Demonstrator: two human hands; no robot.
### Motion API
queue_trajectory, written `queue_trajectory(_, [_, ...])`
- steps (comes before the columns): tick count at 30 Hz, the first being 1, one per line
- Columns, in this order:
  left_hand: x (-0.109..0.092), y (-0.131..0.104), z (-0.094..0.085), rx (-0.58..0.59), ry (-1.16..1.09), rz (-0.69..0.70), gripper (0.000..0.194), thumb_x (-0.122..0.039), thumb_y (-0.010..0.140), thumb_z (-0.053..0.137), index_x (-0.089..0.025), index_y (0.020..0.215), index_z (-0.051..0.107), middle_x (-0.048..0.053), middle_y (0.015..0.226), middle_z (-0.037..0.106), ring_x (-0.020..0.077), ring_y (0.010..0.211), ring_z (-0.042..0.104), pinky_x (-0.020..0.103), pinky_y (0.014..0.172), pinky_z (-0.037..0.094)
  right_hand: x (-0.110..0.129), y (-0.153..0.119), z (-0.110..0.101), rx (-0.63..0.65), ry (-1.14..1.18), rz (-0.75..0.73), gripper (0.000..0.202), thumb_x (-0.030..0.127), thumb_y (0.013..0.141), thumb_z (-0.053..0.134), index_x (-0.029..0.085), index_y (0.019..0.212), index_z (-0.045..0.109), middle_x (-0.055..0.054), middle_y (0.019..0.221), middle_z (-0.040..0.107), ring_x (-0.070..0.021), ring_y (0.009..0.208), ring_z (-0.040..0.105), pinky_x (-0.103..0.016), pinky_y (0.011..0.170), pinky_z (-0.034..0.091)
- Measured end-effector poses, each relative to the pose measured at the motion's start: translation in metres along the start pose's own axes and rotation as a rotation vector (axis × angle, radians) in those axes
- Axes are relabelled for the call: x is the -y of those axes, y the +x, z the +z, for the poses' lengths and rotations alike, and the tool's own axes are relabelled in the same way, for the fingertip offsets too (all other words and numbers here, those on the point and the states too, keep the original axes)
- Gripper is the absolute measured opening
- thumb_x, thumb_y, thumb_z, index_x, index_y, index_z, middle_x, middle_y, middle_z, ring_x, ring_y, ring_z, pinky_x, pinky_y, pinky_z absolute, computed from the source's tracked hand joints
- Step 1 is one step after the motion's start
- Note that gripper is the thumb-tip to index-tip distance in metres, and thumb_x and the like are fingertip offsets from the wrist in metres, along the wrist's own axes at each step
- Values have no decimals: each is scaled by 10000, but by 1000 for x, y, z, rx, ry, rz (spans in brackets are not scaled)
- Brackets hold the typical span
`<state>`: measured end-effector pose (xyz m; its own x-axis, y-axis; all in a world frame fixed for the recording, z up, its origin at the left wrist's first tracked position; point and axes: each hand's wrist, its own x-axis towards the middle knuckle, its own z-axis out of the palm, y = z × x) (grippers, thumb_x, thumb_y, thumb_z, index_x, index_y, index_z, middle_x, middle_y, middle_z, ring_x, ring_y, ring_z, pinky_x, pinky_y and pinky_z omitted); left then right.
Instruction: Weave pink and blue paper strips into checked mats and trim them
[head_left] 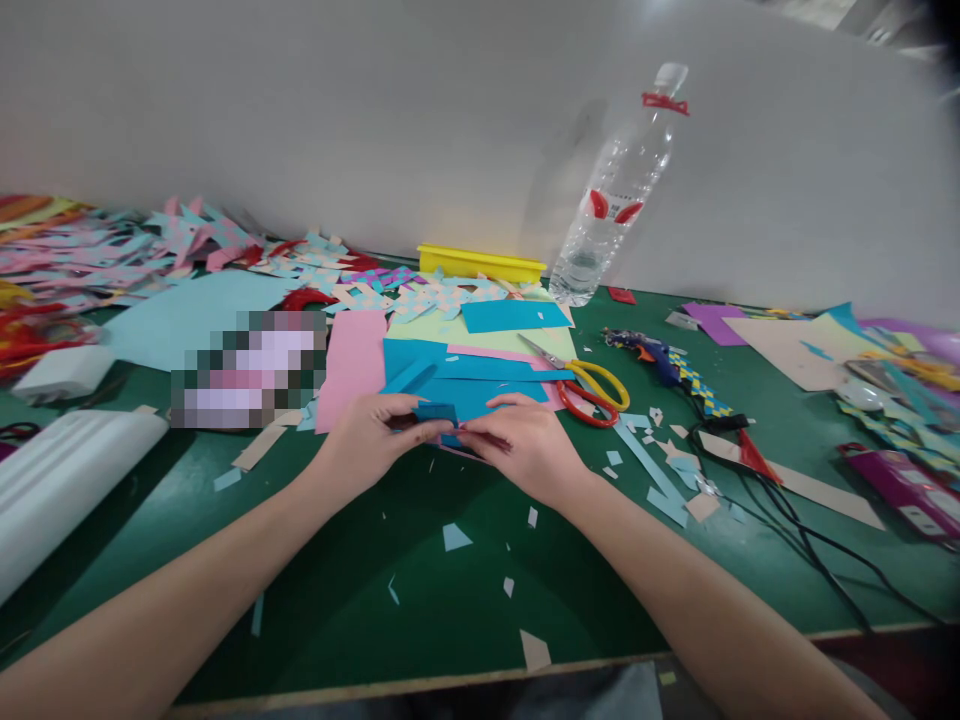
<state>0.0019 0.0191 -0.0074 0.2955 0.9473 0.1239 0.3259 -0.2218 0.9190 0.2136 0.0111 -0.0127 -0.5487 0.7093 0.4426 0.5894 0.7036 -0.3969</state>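
Near the middle of the green table, a small folded blue paper piece point(436, 411) is held between both hands. My left hand point(379, 435) pinches its left side with thumb and fingers. My right hand point(525, 445) has its fingertips closed on the lower right part of the same piece. Just beyond the hands lie blue paper sheets point(480, 390) on top of pink paper point(356, 355) and pale green paper. Scissors point(592, 385) with yellow and red handles rest to the right of the sheets, their blades pointing away to the left.
A clear bottle point(619, 190) stands by the wall behind a glue gun point(660, 360) with black cables. Paper scraps dot the green table point(337, 600). Woven strips point(90, 250), a blurred-out object point(255, 370) and a white roll point(75, 485) lie left; a purple box point(904, 490) lies right.
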Motion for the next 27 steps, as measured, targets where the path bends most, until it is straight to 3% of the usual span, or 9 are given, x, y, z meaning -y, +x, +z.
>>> queue_trajectory(11, [-2,0,1,16,-33,5,187,-401,766,702,-226,796,760,6,748,753,216,683,717,365,725,604,3,1,-3,84,-46,-4,268,349,952,517,191,930,733,-56,861,766,-194,768,694,-396,954,441])
queue_trajectory(14, [-2,0,0,7,-12,28,207,-397,772,700,-200,802,755,15,774,757,215,694,713,354,722,598,5,0,-6,62,-33,73,268,411,880,614,188,995,710,-54,907,752,-213,836,675,-380,892,465])
queue_trajectory(17, [0,-1,-2,-32,50,44,255,-432,778,689,-185,799,749,29,762,755,231,690,707,367,690,592,9,0,-9,97,22,192,426,492,775,703,199,1082,660,-48,1004,725,-239,922,645,-350,784,487])
queue_trajectory(23, [2,-1,-4,-112,193,60,288,-472,783,669,-194,752,737,29,715,736,252,702,699,376,645,579,9,2,-10,134,89,280,252,295,783,711,208,1012,654,-17,950,713,-185,847,635,-288,707,459])
queue_trajectory(27, [-1,1,-2,-80,74,19,312,-477,767,695,-172,826,725,45,773,748,240,715,706,370,668,591,7,3,-10,152,137,315,135,226,813,670,206,946,670,-1,861,714,-152,736,624,-253,611,419])
